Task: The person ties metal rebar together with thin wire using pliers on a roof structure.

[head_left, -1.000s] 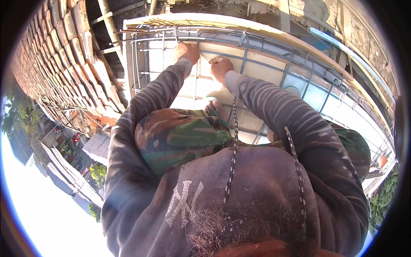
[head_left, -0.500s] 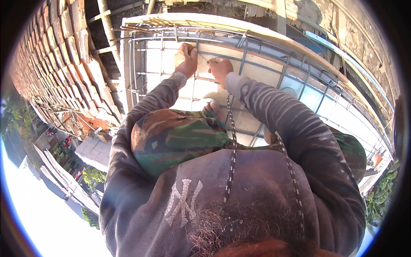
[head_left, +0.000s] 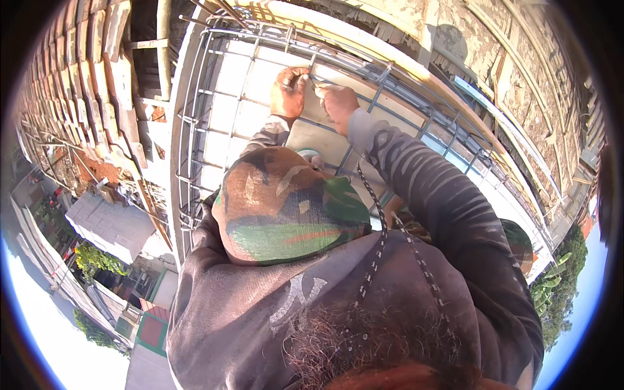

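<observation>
Up at the top of the rebar cage [head_left: 195,169], both hands close together on one spot: left hand [head_left: 289,91] and right hand [head_left: 338,104], nearly touching, fingertips facing across a short gap. Between them, a thin wire [head_left: 316,80], pinched at either end, running roughly left to right from one set of fingertips to the other, just over a bar [head_left: 380,81] of the cage. Left fingers curled shut on the wire's left end; right fingers folded shut on its right end, knuckles up. Neither hand clearly nearer, both at the same crossing, though too small to tell whether the wire already loops the bar. Pale board [head_left: 260,78] behind the grid; brick wall [head_left: 71,97] off to the left; a knee in camouflage cloth [head_left: 286,208] below the forearms.
</observation>
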A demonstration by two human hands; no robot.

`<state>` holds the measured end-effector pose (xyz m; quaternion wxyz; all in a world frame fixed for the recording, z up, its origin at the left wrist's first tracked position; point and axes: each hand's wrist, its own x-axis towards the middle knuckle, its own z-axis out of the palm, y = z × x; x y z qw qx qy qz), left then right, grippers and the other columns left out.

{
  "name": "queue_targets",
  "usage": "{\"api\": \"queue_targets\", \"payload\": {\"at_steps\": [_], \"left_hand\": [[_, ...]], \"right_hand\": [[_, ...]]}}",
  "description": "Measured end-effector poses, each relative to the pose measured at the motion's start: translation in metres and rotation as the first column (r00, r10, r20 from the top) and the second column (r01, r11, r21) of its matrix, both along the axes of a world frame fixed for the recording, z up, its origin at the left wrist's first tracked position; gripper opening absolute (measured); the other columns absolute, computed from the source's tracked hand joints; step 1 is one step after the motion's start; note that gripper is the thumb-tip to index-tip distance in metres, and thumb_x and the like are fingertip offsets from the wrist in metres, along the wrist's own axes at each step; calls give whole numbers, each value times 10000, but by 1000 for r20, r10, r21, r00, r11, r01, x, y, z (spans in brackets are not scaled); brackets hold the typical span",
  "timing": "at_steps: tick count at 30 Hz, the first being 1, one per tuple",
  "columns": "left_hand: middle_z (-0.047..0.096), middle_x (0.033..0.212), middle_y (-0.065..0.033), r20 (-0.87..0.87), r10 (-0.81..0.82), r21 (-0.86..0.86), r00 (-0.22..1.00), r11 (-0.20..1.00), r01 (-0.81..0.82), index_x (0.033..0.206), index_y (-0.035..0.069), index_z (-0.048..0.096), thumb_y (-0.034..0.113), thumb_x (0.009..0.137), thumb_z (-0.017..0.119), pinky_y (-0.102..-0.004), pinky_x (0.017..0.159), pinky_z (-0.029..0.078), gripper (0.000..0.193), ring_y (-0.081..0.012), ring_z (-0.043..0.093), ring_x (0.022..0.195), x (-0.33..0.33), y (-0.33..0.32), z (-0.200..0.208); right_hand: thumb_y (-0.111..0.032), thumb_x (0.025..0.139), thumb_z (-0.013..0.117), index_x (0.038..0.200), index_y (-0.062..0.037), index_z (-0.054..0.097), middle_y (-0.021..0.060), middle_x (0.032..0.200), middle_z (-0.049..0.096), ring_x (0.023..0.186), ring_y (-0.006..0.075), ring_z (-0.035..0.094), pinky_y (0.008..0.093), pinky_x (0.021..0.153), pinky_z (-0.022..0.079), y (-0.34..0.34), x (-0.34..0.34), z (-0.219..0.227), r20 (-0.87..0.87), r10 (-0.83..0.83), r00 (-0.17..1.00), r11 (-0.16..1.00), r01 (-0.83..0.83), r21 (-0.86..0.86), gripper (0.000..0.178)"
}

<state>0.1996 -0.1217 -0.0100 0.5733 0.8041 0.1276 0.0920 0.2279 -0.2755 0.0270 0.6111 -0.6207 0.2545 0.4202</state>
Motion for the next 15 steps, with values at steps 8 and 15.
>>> {"api": "queue_targets", "payload": {"at_steps": [8,15], "left_hand": [[722,951,-138,187,31,197,982,978,-68,924,13,678,-50,871,633,-444,855,507,94,-356,649,913,16,-19,19],[715,965,-136,195,0,202,981,978,-41,977,11,682,-53,858,638,-453,843,502,142,-359,640,908,9,-22,22]], "right_hand": [[-197,950,672,889,-116,727,-26,691,582,564,106,491,308,511,356,-8,14,38,-51,-19,999,998,16,-59,115],[-169,923,634,820,-66,693,14,708,614,609,147,548,335,570,425,4,12,43,67,-21,998,989,30,-142,158]]}}
